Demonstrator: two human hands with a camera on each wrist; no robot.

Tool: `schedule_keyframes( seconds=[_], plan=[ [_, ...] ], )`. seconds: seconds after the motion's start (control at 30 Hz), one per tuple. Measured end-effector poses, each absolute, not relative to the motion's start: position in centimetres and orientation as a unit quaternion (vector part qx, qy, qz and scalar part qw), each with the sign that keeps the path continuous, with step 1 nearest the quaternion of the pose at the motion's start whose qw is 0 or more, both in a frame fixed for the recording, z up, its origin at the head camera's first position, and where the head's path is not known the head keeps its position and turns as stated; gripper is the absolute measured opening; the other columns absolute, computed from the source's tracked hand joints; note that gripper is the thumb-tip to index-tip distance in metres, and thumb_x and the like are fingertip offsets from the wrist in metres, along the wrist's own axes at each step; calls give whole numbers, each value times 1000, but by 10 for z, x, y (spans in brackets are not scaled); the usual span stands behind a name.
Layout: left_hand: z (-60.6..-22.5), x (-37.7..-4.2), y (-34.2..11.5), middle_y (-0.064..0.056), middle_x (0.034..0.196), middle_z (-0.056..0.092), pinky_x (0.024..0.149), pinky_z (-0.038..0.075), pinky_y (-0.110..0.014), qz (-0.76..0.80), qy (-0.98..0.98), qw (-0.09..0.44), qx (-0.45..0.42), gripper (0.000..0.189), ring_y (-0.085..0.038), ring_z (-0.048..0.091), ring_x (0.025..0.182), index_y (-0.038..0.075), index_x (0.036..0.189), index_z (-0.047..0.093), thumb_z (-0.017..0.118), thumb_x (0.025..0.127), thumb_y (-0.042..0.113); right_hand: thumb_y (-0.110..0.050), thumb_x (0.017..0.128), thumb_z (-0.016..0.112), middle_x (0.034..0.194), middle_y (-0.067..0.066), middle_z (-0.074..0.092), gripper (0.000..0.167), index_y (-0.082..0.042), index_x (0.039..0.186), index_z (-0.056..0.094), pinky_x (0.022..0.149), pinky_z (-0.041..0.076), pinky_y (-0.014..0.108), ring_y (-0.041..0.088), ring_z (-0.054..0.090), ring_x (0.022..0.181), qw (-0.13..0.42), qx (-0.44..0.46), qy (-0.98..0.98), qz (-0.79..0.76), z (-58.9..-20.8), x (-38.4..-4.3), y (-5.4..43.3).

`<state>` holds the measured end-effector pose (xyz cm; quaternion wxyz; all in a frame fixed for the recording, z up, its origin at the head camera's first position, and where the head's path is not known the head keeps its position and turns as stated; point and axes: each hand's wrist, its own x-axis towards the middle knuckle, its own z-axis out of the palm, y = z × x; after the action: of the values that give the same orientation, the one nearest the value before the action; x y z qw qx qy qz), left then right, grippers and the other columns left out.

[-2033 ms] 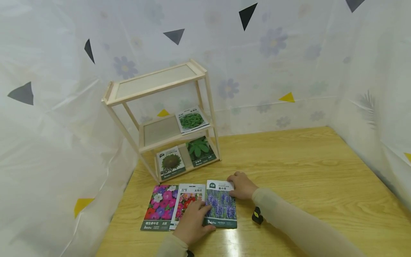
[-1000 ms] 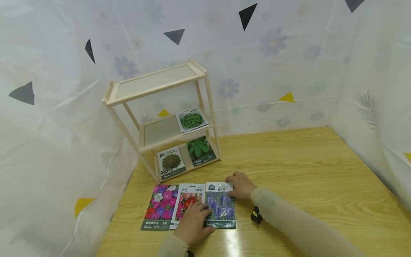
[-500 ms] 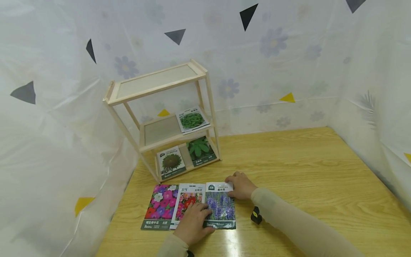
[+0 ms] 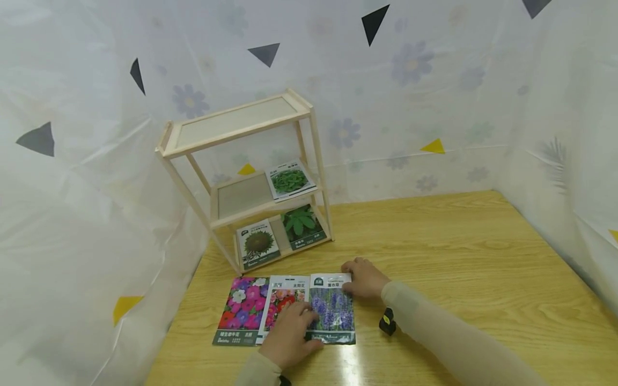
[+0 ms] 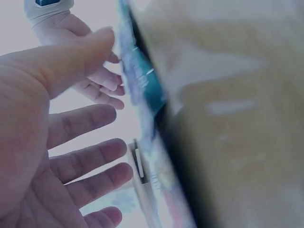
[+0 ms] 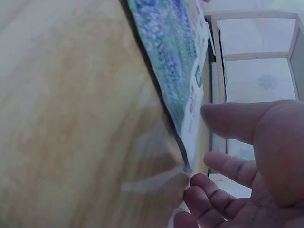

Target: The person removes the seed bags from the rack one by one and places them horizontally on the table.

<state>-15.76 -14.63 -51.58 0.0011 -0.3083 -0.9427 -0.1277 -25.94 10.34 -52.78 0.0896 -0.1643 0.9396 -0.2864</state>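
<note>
Three flower seed packets lie in a row on the wooden table. On the right is a lavender packet (image 4: 333, 311), in the middle a packet with red and pink flowers (image 4: 277, 300), and on the left a packet with purple and magenta flowers (image 4: 245, 305). My left hand (image 4: 288, 333) lies over the lower part of the middle packet, fingertips reaching onto the lavender one. At the lavender packet's upper right corner, my right hand (image 4: 365, 279) touches the edge. In the right wrist view, its fingers are loosely bent by the packet's white top (image 6: 192, 128).
A wooden shelf rack (image 4: 236, 212) stands behind the packets. Its middle tier bears a green-leaf packet (image 4: 289, 181). On the bottom tier lie a spiky-plant packet (image 4: 258, 244) and a broad-leaf packet (image 4: 302, 226). The table (image 4: 434, 241) extends to the right.
Since two seconds ago the lavender packet has shifted slightly down and left and now sits straighter beside the middle one. In the last second both hands have barely moved.
</note>
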Motion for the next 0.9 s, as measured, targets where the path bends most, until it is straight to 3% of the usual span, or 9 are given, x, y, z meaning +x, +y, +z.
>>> schedule_keyframes(
  seconds=[0.2, 0.4, 0.67, 0.9],
  plan=[
    [-492, -170, -155, -13, 132, 53, 102, 40, -51, -133, -937, 51, -318, 62, -30, 50, 122, 9, 128, 60, 74, 82, 47, -24, 91, 67, 127, 15, 56, 51, -4, 136, 52, 95, 47, 46, 30, 54, 116, 80, -150, 926, -338, -515, -269, 115],
    [-464, -188, -168, -12, 131, 54, 98, 45, -45, -114, -933, 120, -320, 65, -28, 52, 120, 9, 136, 52, 72, 84, 44, -22, 94, 64, 124, 16, 56, 49, -1, 136, 50, 93, 48, 45, 31, 55, 112, 28, -167, 921, -352, -496, -279, 120],
    [-418, -225, -179, -17, 123, 57, 99, 44, -46, -112, -901, 246, -338, 62, -32, 54, 114, 1, 131, 55, 75, 84, 36, -23, 95, 63, 125, 15, 56, 46, -3, 135, 51, 92, 48, 45, 30, 56, 111, -43, -196, 915, -350, -461, -288, 111],
    [-382, -262, -181, -20, 130, 53, 97, 45, -49, -147, -921, 239, -271, 60, -35, 52, 118, 0, 136, 50, 65, 92, 38, -26, 95, 62, 127, 11, 54, 47, -7, 136, 51, 88, 51, 42, 27, 58, 110, -105, -217, 909, -341, -430, -301, 91]
  ],
)
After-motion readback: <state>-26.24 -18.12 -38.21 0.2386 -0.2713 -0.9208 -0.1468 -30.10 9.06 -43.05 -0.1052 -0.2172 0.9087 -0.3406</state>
